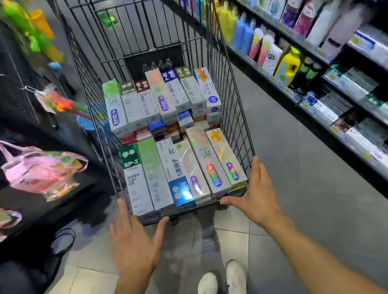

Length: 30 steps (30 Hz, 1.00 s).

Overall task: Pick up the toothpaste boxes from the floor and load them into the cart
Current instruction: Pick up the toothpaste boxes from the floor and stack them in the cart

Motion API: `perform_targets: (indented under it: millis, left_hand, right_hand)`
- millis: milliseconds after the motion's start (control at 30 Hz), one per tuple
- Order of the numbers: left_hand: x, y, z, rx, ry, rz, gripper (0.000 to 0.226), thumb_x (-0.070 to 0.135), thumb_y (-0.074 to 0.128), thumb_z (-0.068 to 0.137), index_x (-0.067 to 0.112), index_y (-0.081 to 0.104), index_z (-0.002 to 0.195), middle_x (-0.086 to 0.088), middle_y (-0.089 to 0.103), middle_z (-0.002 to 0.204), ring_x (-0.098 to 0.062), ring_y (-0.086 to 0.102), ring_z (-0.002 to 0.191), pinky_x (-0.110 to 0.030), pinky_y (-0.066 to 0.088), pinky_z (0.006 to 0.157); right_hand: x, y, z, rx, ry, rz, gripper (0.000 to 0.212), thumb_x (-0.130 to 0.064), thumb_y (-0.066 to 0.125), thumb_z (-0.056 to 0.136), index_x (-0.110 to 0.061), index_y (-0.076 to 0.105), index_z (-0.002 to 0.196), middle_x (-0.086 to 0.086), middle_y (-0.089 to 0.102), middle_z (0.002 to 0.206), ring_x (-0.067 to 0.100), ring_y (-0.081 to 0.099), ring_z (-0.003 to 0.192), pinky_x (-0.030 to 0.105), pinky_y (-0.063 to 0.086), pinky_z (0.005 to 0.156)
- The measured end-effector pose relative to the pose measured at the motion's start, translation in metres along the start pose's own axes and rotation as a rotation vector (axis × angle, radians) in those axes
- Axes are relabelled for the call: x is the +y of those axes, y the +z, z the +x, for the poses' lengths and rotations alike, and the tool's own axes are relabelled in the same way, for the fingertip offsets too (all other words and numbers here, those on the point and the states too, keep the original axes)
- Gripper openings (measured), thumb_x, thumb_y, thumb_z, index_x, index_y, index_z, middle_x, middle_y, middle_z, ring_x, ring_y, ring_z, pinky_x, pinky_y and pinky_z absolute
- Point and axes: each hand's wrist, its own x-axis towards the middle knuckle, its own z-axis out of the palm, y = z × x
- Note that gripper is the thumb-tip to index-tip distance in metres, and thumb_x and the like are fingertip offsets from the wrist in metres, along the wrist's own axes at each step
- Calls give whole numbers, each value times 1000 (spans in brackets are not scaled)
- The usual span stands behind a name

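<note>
A black wire cart (232,103) stands in the aisle straight ahead of me. Several toothpaste boxes (181,169) lie side by side in its near half, and a second row (161,98) sits on stacked boxes behind them. My left hand (133,243) reaches toward the cart's near left corner with fingers straight and thumb spread, holding nothing. My right hand (255,193) is at the near right corner, fingers straight along the cart's side and thumb near the lower rim. No box shows on the floor around my white shoes (219,290).
Shelves of bottles and boxed goods (321,51) line the right side of the aisle. On the left hang toys and pink bags (42,173) on a dark rack. A black bag (21,275) lies on the grey tiled floor at the left.
</note>
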Motion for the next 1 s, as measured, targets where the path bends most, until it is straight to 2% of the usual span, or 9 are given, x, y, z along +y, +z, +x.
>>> perform_targets:
  millis: [100, 233, 367, 533, 600, 667, 767, 833, 1000]
  left_hand:
    - [5, -3, -14, -24, 0, 16, 101, 83, 23, 89, 3, 50, 143, -8, 8, 169, -34, 36, 142, -49, 31, 117]
    - [15, -8, -36, -75, -5, 54, 95, 79, 26, 89, 0, 62, 127, -10, 12, 168, -33, 36, 140, -46, 27, 117]
    - [18, -6, -57, -75, 12, 96, 87, 74, 27, 94, 1, 71, 108, -17, 27, 162, -37, 42, 135, -47, 28, 112]
    - [22, -8, -81, -168, 84, 164, 96, 80, 21, 84, 4, 73, 109, -18, 54, 144, -41, 48, 127, -50, 35, 104]
    - [18, -5, -84, -169, 172, 158, 87, 73, 34, 83, -3, 73, 98, -28, 60, 128, -46, 50, 114, -55, 35, 96]
    - [13, 1, -79, -187, 268, 188, 94, 75, 31, 85, -8, 71, 100, -35, 60, 120, -49, 53, 111, -60, 33, 100]
    - [38, 10, -76, -147, 469, 229, 88, 75, 34, 87, -4, 66, 111, -34, 56, 130, -54, 49, 122, -66, 27, 109]
    - [87, 7, -85, -114, 637, 177, 87, 73, 36, 83, 1, 64, 121, -26, 51, 143, -49, 42, 134, -67, 18, 113]
    - [246, 10, -138, -191, 1179, 183, 75, 64, 36, 85, 7, 61, 128, -22, 51, 144, -44, 47, 132, -66, 32, 106]
  right_hand:
    - [7, -2, -7, -12, 14, -2, 145, -60, 88, 60, -19, -10, 159, 1, -1, 169, 25, 9, 154, 46, 22, 123]
    - [15, -8, -17, -23, 5, -35, 145, -61, 87, 60, -18, -9, 159, 0, -2, 169, 24, 8, 154, 44, 21, 124]
    - [25, -17, -32, -47, 40, -82, 143, -65, 85, 62, -20, -10, 159, 1, -1, 169, 26, 10, 154, 45, 21, 124]
    - [29, -21, -55, -9, 84, -100, 137, -61, 84, 64, -17, -4, 160, 4, 5, 168, 27, 14, 153, 44, 20, 123]
    - [36, -26, -68, 10, 95, -101, 127, -58, 81, 73, -16, -2, 160, 4, 3, 168, 25, 10, 154, 41, 14, 123]
    - [55, -36, -86, 18, 146, -44, 119, -55, 77, 79, -17, -1, 160, 5, 0, 169, 25, 8, 154, 42, 11, 122]
    - [107, -55, -126, 122, 270, 21, 111, -59, 70, 84, -16, 1, 160, 6, 5, 168, 24, 9, 154, 40, 12, 122]
    - [150, -71, -163, 216, 382, 50, 106, -63, 64, 87, -14, 4, 160, 5, 8, 168, 23, 11, 153, 40, 14, 121]
    - [250, -104, -294, 431, 698, 151, 94, -62, 59, 90, -15, 15, 158, 9, 24, 163, 28, 26, 148, 41, 24, 119]
